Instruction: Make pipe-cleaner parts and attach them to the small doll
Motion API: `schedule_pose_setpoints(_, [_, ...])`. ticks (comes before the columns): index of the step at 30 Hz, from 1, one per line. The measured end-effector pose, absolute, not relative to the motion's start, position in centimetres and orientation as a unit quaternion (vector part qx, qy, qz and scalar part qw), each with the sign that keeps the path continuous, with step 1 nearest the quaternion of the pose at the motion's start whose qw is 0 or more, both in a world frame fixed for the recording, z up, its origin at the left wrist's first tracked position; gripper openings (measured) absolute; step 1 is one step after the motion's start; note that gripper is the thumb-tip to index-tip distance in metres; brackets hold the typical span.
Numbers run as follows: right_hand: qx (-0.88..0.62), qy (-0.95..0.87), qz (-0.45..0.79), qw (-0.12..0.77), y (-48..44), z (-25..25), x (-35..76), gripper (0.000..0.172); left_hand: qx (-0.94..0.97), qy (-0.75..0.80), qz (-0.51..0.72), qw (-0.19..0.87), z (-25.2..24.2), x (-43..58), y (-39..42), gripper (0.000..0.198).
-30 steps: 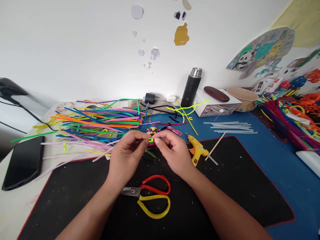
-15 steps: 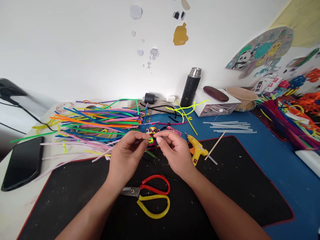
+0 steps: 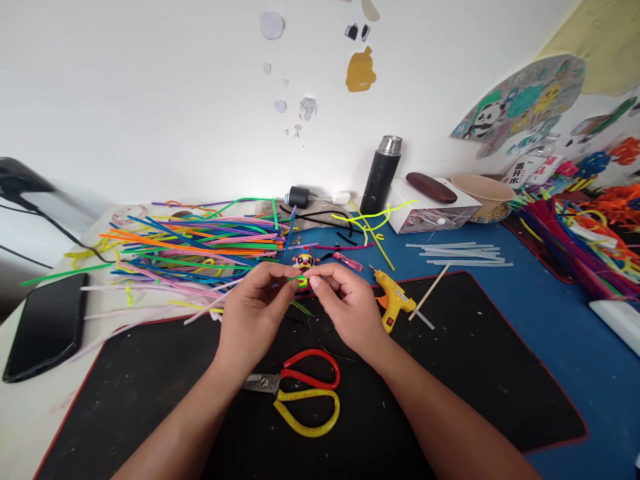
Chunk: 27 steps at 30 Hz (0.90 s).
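Note:
My left hand pinches a short bright green piece, which looks like pipe cleaner, between thumb and forefinger. Fingertips of my right hand are pinched together at the other end of it, almost touching the left ones. Most of the piece is hidden by the fingers. Just behind them stands a small colourful figure with a white face, red and blue on top; its lower part is mostly covered. Scissors with one red and one yellow handle lie on the black mat below my hands.
Many coloured pipe cleaners are spread on the left, near a phone. To the right lie a yellow glue gun, a wooden stick and glue sticks. A black flask and a white drawer box stand behind.
My right hand has shifted slightly left, bringing its fingertips closer to those of my left hand at the green piece. The left hand has barely moved.

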State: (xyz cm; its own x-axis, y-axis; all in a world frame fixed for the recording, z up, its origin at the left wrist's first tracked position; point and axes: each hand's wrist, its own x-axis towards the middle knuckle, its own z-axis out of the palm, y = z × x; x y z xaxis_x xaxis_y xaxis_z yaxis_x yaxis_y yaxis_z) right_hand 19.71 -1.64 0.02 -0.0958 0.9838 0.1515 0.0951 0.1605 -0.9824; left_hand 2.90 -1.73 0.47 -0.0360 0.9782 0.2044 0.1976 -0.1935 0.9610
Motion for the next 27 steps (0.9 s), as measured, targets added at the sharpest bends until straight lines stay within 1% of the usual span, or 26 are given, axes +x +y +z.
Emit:
schedule_pose_setpoints(7, [-0.460,-0.581,0.457,0.492,-1.78,-0.11,19.73,0.019,0.562,0.495,0.518,0.412,0.24,3.05,-1.66,0.016])
schedule_pose_setpoints(12, [-0.464,-0.578,0.460,0.489,-1.80,-0.14,19.81,0.020,0.546,0.495,0.529,0.421,0.31,3.12,-1.64,0.026])
schedule_pose_setpoints(22, [-0.468,-0.574,0.465,0.485,-1.85,-0.51,19.84,0.022,0.544,0.487,0.535,0.425,0.57,3.16,-1.55,0.037])
schedule_pose_setpoints(27, [-0.469,-0.567,0.472,0.485,-1.90,-0.48,19.76,0.022,0.538,0.478,0.540,0.436,0.39,3.26,-1.56,0.053])
